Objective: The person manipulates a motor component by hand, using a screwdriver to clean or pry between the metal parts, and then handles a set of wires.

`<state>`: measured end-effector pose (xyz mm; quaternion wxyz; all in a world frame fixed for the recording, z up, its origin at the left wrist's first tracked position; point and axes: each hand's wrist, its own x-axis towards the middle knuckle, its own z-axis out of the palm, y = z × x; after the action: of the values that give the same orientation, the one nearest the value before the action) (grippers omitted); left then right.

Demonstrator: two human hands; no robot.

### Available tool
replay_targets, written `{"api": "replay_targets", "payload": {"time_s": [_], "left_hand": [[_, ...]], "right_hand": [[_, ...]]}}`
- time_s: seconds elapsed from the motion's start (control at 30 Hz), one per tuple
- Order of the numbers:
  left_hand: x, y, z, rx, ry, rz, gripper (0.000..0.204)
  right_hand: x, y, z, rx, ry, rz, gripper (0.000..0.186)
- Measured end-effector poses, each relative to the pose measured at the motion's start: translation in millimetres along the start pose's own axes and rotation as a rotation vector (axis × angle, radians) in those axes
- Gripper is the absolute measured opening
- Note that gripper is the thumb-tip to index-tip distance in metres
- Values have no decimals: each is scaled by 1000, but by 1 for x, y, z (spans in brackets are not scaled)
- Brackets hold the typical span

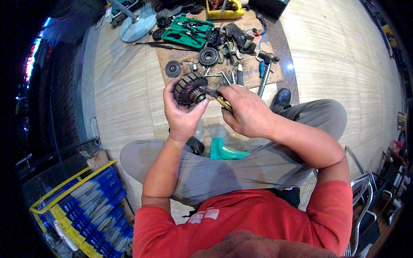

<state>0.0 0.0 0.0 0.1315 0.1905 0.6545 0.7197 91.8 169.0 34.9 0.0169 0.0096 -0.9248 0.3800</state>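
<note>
My left hand [184, 119] is wrapped round a motor armature [184, 88], a round slotted steel core with dark reddish windings and a short shaft end toward me. The thumb presses by that shaft end. In my right hand [249, 109] is a pair of pliers [222, 102] with yellow handles. Their dark jaws point left and reach the windings beside the shaft; whether they grip a wire is too small to tell. Both hands are raised above the near edge of a cardboard sheet [262, 51] on the floor.
On the cardboard lie a green tool case [187, 32], a black pulley [208, 56], a smaller disc [173, 69], a hammer [267, 71] and a blue-handled screwdriver [261, 69]. Behind stands a yellow bin [224, 14]. A green stool [223, 152] is between my legs; a yellow-framed rack [86, 206] stands left.
</note>
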Motion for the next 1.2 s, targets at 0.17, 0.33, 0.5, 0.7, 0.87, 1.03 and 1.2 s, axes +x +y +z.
{"api": "replay_targets", "payload": {"time_s": [0.17,0.33,0.5,0.7,0.87,1.03,1.2], "left_hand": [[-2,-4,2,30,9,26,76],[-3,-3,1,76,8,43,75],[-2,-3,1,52,16,18,74],[-1,0,0,-8,26,-15,74],[0,3,0,-34,43,-10,71],[0,3,-4,-79,24,-13,72],[1,1,-5,-161,40,-19,71]], "right_hand": [[0,-3,0,17,14,17,39],[0,-2,3,-16,24,8,37],[2,2,4,-73,37,-23,29],[4,5,7,-102,2,8,40],[6,5,9,-118,9,9,36],[7,4,11,-131,35,-21,28],[8,4,12,-115,66,-49,26]]}}
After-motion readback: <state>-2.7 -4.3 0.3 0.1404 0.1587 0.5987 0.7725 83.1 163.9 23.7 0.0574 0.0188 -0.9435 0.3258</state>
